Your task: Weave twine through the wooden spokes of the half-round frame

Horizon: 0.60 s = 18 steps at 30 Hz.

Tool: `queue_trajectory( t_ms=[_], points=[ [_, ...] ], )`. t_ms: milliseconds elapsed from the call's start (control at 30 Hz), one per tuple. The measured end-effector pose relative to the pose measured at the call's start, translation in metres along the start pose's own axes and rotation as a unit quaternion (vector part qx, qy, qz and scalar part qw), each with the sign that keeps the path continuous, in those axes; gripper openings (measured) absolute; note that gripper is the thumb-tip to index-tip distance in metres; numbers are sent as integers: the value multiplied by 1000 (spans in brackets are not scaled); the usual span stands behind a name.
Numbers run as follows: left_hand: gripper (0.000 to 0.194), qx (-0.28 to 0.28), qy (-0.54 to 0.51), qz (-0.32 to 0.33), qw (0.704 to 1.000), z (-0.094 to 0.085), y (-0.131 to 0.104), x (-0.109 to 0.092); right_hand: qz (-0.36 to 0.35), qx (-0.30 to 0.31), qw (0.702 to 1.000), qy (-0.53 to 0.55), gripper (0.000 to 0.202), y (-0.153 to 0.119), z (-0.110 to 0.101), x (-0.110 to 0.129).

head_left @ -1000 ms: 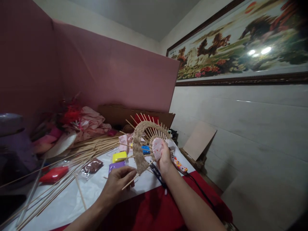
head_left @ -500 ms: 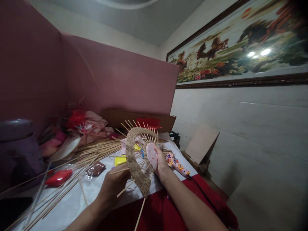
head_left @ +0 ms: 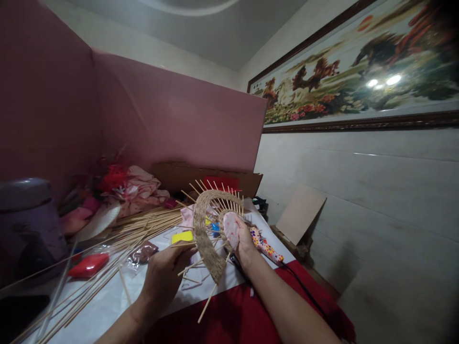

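Both hands are on a piece of woven brown twine (head_left: 204, 234), a curved band with thin wooden sticks radiating out through it. At its middle is an oval pink-and-white speckled disc (head_left: 231, 230) edged with twine. My right hand (head_left: 245, 246) grips this disc, thumb across its face. Closed at the left edge of the band, my left hand (head_left: 165, 272) pinches one of the protruding sticks (head_left: 184, 245); some of its fingertips are hidden. One longer stick (head_left: 208, 303) points down toward me. A hot glue gun (head_left: 265, 246) with a colourful pattern lies just right of my right hand.
Many loose long sticks (head_left: 143, 222) lie across the white-covered table at left. Near them are a red packet (head_left: 89, 265), a brown packet (head_left: 143, 252) and a yellow packet (head_left: 182, 237). A purple container (head_left: 30, 229) stands far left. Red cloth (head_left: 304, 296) covers the near edge.
The woven piece has shifted slightly right and turned a little. My left hand has moved slightly with it, and the lower stick has swung. My right hand keeps hold of the disc.
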<state>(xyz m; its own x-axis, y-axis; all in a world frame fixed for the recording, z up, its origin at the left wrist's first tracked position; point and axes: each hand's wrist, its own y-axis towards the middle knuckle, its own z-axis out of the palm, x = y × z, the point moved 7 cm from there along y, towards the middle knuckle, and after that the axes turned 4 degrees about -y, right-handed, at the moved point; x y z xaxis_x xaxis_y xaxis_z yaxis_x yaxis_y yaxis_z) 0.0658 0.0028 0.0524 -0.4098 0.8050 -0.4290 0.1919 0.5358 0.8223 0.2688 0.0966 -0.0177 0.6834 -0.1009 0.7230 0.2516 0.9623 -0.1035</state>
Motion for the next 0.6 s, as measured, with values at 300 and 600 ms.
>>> queue_trajectory(
  t_ms=[300, 600],
  points=[
    [9, -39, 73, 78, 994, -7, -2, -11, -7, -49, 998, 27, 21, -1, -6, 5],
    [10, -51, 254, 206, 944, -20, -2, -36, -21, -22, 999, 28, 26, 11, -11, 1]
  ],
)
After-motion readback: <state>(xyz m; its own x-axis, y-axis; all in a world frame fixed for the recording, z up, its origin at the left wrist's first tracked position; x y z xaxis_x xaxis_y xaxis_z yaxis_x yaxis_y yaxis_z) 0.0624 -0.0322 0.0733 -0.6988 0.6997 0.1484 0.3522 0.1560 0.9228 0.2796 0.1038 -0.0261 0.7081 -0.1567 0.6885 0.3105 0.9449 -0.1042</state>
